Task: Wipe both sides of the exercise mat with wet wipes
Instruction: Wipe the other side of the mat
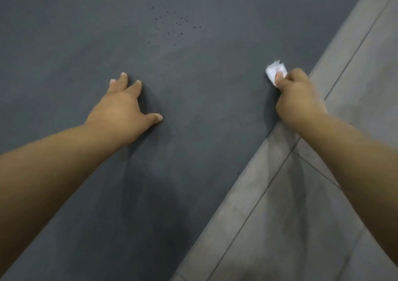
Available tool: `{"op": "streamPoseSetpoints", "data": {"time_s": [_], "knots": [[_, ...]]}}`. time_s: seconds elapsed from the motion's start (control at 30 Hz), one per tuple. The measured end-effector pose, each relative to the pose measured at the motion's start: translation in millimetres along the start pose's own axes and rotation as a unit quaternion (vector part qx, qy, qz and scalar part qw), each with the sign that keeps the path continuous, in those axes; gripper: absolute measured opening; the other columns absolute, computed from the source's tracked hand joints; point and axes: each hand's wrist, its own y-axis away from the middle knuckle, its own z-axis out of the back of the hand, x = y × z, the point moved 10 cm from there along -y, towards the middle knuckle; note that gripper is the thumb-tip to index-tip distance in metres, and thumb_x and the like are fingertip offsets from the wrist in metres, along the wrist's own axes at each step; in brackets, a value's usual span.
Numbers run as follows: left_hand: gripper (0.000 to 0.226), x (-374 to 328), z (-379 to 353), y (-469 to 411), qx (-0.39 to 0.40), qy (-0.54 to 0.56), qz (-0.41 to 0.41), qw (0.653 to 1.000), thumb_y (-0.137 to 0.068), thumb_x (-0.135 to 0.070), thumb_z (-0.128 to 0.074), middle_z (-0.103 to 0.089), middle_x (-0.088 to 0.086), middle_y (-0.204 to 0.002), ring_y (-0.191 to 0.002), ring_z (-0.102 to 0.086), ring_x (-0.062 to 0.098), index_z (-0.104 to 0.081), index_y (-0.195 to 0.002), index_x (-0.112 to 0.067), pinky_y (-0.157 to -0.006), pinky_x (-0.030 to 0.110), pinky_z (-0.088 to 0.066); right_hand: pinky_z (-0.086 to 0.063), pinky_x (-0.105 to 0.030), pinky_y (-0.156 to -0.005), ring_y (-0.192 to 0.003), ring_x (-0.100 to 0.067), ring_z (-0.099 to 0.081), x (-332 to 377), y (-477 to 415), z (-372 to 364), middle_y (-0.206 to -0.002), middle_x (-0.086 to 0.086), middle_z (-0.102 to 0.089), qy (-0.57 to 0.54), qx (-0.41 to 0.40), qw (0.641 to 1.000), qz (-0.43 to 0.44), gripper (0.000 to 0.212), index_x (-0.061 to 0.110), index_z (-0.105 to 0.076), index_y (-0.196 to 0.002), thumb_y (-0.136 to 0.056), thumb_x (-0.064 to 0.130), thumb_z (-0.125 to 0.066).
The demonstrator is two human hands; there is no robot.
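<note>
While the left hand point(120, 106) pressed spread fingers flat on the dark exercise mat point(193, 151), the right hand point(298, 99) gripped a crumpled wet wipe point(274, 70). That fist sat at the mat's edge beside the tiled floor point(323, 216).

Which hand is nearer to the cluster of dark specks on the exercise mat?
Left. The left hand rests on the exercise mat below-left of the specks; the right hand, gripping the wet wipe, is farther off by the mat's right edge.
</note>
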Motion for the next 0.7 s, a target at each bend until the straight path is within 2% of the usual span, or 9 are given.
{"op": "streamPoseSetpoints", "data": {"time_s": [0.03, 0.1, 0.17, 0.27, 0.37, 0.43, 0.5, 0.6, 0.7], "knots": [[0.097, -4.1, 4.1, -10.9, 0.000, -0.012, 0.002, 1.000, -0.078, -0.050, -0.067, 0.004, 0.003, -0.159, -0.146, 0.002, 0.023, -0.012, -0.150, -0.017, -0.116, 0.040, -0.014, -0.039, -0.038, -0.081, -0.093, -0.040, -0.049, -15.2, -7.1, 1.0, -0.108, -0.024, -0.045, -0.020, 0.000, 0.999, -0.045, 0.031, -0.005, -0.052, -0.121, -0.093, 0.006, -0.043], [0.112, -10.6, 10.3, -31.3, 0.016, -0.034, 0.013, 0.999, -0.067, -0.050, -0.077, 0.004, 0.004, -0.158, -0.145, 0.002, 0.029, -0.009, -0.151, -0.020, -0.116, 0.045, -0.016, -0.038, -0.038, -0.072, -0.087, -0.040, -0.049, -6.7, -6.2, 1.0, -0.099, -0.022, -0.045, -0.056, -0.024, 0.997, -0.053, 0.027, -0.008, -0.053, -0.108, -0.088, 0.005, -0.039], [0.126, -14.0, 12.9, -46.5, 0.045, -0.071, 0.025, 0.996, -0.055, -0.052, -0.083, 0.003, 0.005, -0.158, -0.144, -0.007, 0.036, -0.006, -0.151, -0.025, -0.113, 0.051, -0.024, -0.040, -0.036, -0.059, -0.072, -0.039, -0.052, 39.3, 16.6, -4.5, -0.086, -0.021, -0.049, -0.087, -0.038, 0.995, 0.034, 0.032, -0.008, -0.059, -0.098, -0.078, 0.006, -0.038], [0.133, -15.3, 13.1, -58.2, 0.062, -0.162, 0.028, 0.984, -0.047, -0.059, -0.082, 0.001, 0.007, -0.158, -0.137, -0.023, 0.043, -0.003, -0.150, -0.029, -0.102, 0.055, -0.037, -0.040, -0.031, -0.050, -0.061, -0.031, -0.051, 127.6, 77.0, -19.6, -0.087, -0.013, -0.054, -0.129, 0.028, 0.962, 0.240, 0.040, -0.003, -0.066, -0.098, -0.070, 0.009, -0.040], [0.134, -13.6, 7.3, -62.8, 0.082, -0.186, 0.032, 0.979, -0.050, -0.058, -0.082, 0.008, 0.008, -0.158, -0.140, -0.013, 0.043, 0.002, -0.150, -0.028, -0.106, 0.054, -0.033, -0.037, -0.027, -0.049, -0.059, -0.028, -0.052, 130.5, 63.2, -19.2, -0.082, -0.009, -0.058, -0.108, 0.050, 0.947, 0.298, 0.039, 0.003, -0.069, -0.100, -0.074, 0.012, -0.041], [0.134, -15.2, 5.0, -65.5, 0.103, -0.192, 0.047, 0.975, -0.053, -0.056, -0.083, 0.012, 0.009, -0.157, -0.140, -0.010, 0.045, 0.005, -0.150, -0.025, -0.106, 0.053, -0.033, -0.043, -0.033, -0.053, -0.065, -0.035, -0.055, 83.4, 8.6, -9.1, -0.083, -0.018, -0.057, -0.098, 0.000, 0.973, 0.209, 0.027, -0.001, -0.065, -0.100, -0.081, 0.008, -0.048], [0.135, -18.3, 3.2, -67.1, 0.127, -0.200, 0.063, 0.969, -0.055, -0.053, -0.083, 0.016, 0.011, -0.156, -0.140, -0.009, 0.046, 0.009, -0.149, -0.022, -0.103, 0.053, -0.036, -0.043, -0.040, -0.065, -0.081, -0.040, -0.054, 10.5, -47.4, 5.3, -0.093, -0.024, -0.054, -0.095, -0.039, 0.994, 0.038, 0.019, -0.001, -0.056, -0.098, -0.094, 0.012, -0.043], [0.136, -18.5, -0.1, -66.5, 0.156, -0.200, 0.080, 0.964, -0.057, -0.051, -0.083, 0.021, 0.012, -0.154, -0.141, -0.001, 0.046, 0.012, -0.148, -0.020, -0.105, 0.053, -0.035, -0.037, -0.040, -0.076, -0.093, -0.039, -0.050, -51.4, -74.3, 7.6, -0.106, -0.024, -0.049, -0.130, -0.029, 0.980, -0.148, 0.017, -0.001, -0.049, -0.100, -0.095, 0.011, -0.039], [0.138, -18.4, -1.6, -68.9, 0.166, -0.211, 0.087, 0.959, -0.056, -0.051, -0.084, 0.022, 0.015, -0.153, -0.140, 0.000, 0.048, 0.013, -0.148, -0.017, -0.104, 0.054, -0.035, -0.033, -0.038, -0.069, -0.080, -0.040, -0.052, -3.1, -56.2, -0.2, -0.095, -0.023, -0.052, -0.113, -0.040, 0.991, -0.067, 0.023, -0.005, -0.057, -0.101, -0.084, 0.004, -0.044]]}}
